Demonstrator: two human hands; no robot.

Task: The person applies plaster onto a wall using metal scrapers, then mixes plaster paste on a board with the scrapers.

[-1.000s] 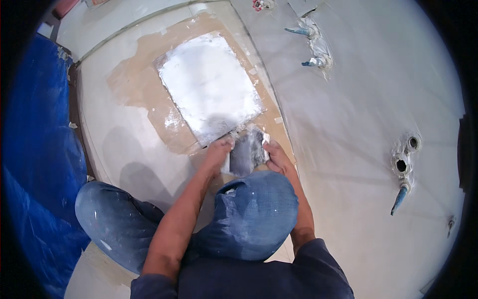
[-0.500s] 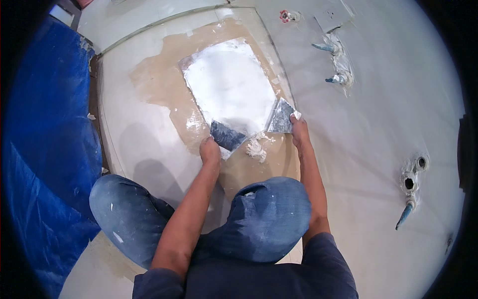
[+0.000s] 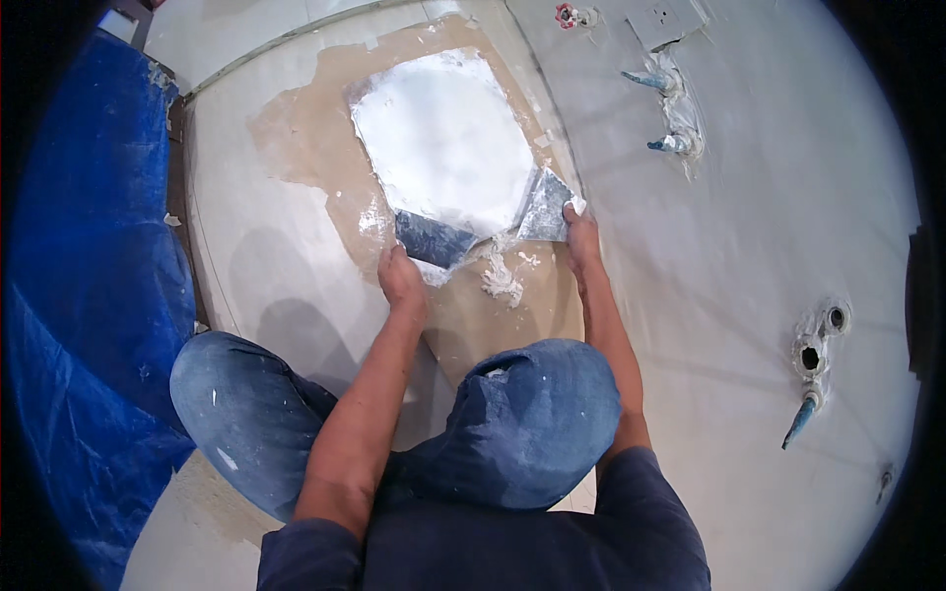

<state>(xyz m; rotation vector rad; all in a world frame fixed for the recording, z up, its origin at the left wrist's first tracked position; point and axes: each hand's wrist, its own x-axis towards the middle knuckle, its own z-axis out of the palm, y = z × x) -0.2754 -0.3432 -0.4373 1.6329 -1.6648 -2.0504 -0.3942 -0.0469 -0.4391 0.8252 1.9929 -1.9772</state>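
My left hand (image 3: 402, 281) is closed on the edge of a dark, flat-bladed putty knife (image 3: 432, 239). That blade lies against the near left corner of a broad slab of smooth white putty (image 3: 443, 138). In my right hand (image 3: 583, 236), fingers also closed, is a second putty knife (image 3: 545, 210), its grey blade smeared white and touching the slab's near right corner. Both handles are largely hidden by my hands. Between the blades and nearer to me lie loose putty clumps (image 3: 503, 281).
A brown sheet-like patch (image 3: 296, 138) surrounds the slab on the pale floor. A blue tarp (image 3: 89, 246) covers the left side. From the wall on the right stick out blue pipe stubs (image 3: 668, 144), a red valve handle (image 3: 566, 16) and open round fittings (image 3: 810, 357).
Both hands and their putty knives sit slightly higher and further left in the picture, though the whole view has shifted similarly. The left blade is turned flatter across the slab's near corner.
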